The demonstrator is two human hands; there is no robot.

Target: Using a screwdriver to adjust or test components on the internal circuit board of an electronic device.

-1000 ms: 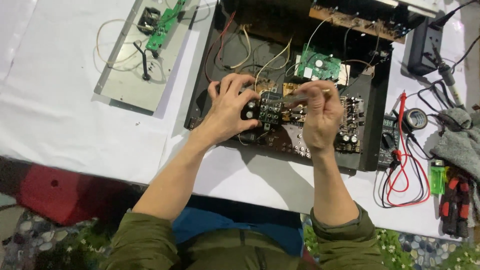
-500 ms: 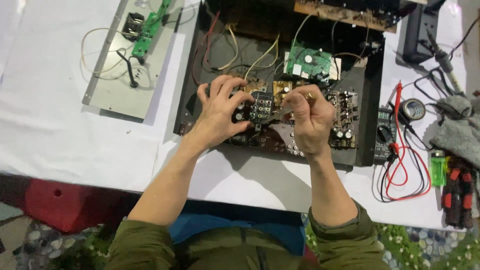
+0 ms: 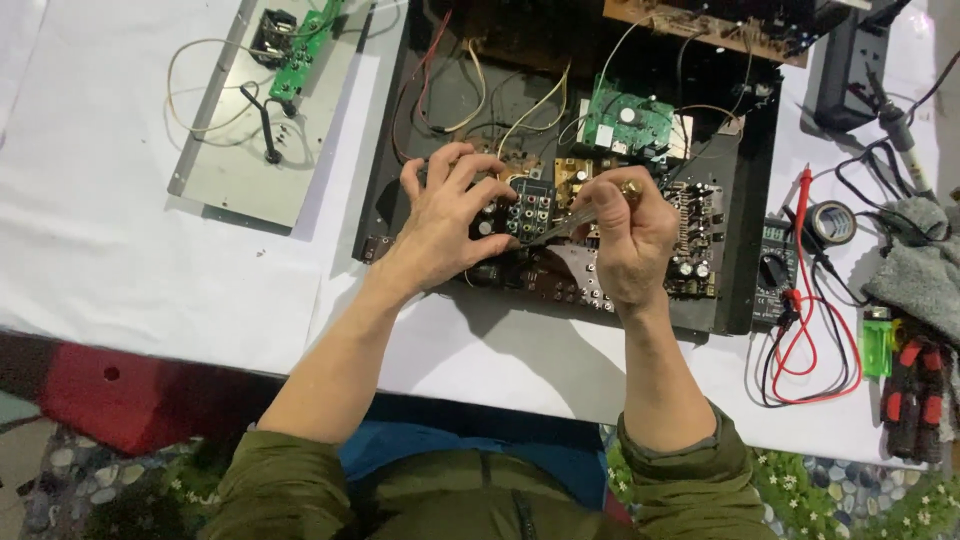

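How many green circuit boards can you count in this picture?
2. One small green board lies on the grey metal panel at upper left; a larger green board sits inside the black chassis, beyond the right hand. Others may be hidden under the hands.

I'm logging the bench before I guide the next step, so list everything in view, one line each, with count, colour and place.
open chassis: one, black, centre of the table, boards and wires inside
connector block: one, black with coloured sockets, between the hands
green board: one, green, inside the chassis, upper middle
metal panel: one, grey, upper left, carrying a small green board and loose wires
multimeter: one, dark, right of the chassis, red and black leads attached
tape roll: one, black, right side
cloth: one, grey, far right
pliers: red-and-black handles, lower right; count unclear
tablecloth: one, white
left hand: steadies the connector block
right hand: grips a slim metal tool pointed at the block
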